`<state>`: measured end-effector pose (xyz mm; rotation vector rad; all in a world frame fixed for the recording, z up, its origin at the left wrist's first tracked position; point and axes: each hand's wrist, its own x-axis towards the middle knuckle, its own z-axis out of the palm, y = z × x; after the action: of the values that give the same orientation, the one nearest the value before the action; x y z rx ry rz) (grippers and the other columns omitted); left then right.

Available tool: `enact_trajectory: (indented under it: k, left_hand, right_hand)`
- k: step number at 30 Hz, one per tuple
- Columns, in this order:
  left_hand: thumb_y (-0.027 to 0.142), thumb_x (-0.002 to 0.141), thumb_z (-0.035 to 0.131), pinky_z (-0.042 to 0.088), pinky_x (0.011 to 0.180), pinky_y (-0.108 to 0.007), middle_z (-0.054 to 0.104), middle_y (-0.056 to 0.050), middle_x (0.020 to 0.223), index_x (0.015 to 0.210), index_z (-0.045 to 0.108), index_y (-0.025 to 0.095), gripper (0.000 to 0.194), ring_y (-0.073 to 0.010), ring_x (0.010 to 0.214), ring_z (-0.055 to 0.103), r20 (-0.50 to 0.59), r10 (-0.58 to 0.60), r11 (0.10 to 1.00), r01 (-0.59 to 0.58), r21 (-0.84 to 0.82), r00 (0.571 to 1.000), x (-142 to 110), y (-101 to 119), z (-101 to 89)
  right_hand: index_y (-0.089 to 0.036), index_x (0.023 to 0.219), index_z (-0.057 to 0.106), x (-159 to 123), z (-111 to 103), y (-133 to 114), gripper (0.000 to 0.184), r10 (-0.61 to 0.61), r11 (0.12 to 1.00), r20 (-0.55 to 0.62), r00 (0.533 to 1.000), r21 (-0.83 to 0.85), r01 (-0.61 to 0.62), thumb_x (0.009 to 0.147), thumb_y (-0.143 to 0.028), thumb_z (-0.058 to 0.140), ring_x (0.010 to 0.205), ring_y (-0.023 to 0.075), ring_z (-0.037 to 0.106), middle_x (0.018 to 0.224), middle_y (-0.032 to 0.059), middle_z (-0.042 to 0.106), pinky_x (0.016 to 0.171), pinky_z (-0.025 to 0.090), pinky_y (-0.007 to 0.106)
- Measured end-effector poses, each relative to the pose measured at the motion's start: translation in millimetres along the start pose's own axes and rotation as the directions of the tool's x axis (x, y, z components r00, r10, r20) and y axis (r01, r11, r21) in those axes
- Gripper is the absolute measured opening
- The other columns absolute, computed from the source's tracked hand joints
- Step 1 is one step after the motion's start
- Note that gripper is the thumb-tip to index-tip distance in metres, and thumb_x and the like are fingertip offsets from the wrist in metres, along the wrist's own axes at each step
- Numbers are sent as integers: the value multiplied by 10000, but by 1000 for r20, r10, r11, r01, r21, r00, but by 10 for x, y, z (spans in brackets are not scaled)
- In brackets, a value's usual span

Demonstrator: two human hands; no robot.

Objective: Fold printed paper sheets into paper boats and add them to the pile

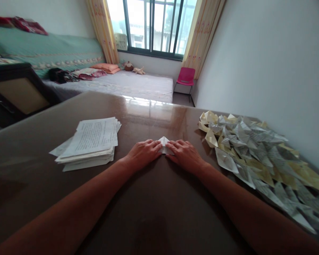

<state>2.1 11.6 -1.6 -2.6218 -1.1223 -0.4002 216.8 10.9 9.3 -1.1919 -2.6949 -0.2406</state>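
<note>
- The small, white, peaked piece of folded paper (164, 140), taken as landmark, is set directly between the two hands on the glossy brown table (149, 198); its peak is pointed away from the body.
- Its left side is covered by the fingers of the left hand (145, 152), its right side by those of the right hand (185, 154); neither hand is judged nearer, both being in contact.
- A centre crease is seen running away from the body; the long axis cannot be told, the sides being hidden.
- Fingers of both hands are laid close together, pressed down on the paper; whether it is pinched cannot be told.
- Counted: one folded piece, two hands, one stack of printed white sheets (94, 138) left of the piece, one heap of white and yellowish folded paper shapes (257, 148) right of it; sheets and shapes are overlapped, uncountable.
</note>
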Motion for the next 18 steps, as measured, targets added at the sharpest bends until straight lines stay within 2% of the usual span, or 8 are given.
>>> enact_trajectory:
  k: [4, 8, 13, 18]
  left_hand:
    - [427, 913, 513, 508, 843, -318, 655, -77, 1183, 1214, 564, 183, 391, -211, 1031, 620, 2, -25, 999, 25, -33, 1000, -8, -1, -27]
    - [400, 931, 486, 511, 799, -316, 670, -73, 1146, 1201, 566, 179, 358, -213, 993, 630, 6, -8, 1000, 8, 0, 1000, -4, 21, -32]
    - [292, 952, 447, 487, 696, -271, 690, -61, 1037, 1116, 608, 209, 244, -179, 894, 645, 4, 40, 998, -40, 42, 999, -5, 52, -48]
    - [311, 958, 436, 472, 669, -243, 691, -30, 989, 1006, 649, 249, 227, -158, 869, 635, 37, 51, 999, -50, -19, 998, -17, 15, -88]
  right_hand:
    - [-204, 1275, 535, 12, 15, 30, 351, -43, 999, -1, 999, -22, 43, 965, -321, 421, 1030, 234, 568, 1285, 91, 597, 851, 414, 363]
    - [-202, 1233, 567, 5, 3, 39, 320, -57, 998, -7, 998, -39, 57, 969, -272, 402, 989, 230, 583, 1225, 86, 635, 822, 410, 365]
    - [-228, 1244, 571, -27, -18, 13, 326, -92, 996, -41, 995, -15, 91, 963, -309, 425, 1039, 239, 567, 1275, 79, 608, 848, 391, 381]
    - [-222, 1245, 574, -50, -6, 17, 421, -47, 994, -25, 999, 94, 50, 921, -476, 484, 1061, 247, 561, 1237, 86, 633, 893, 387, 385]
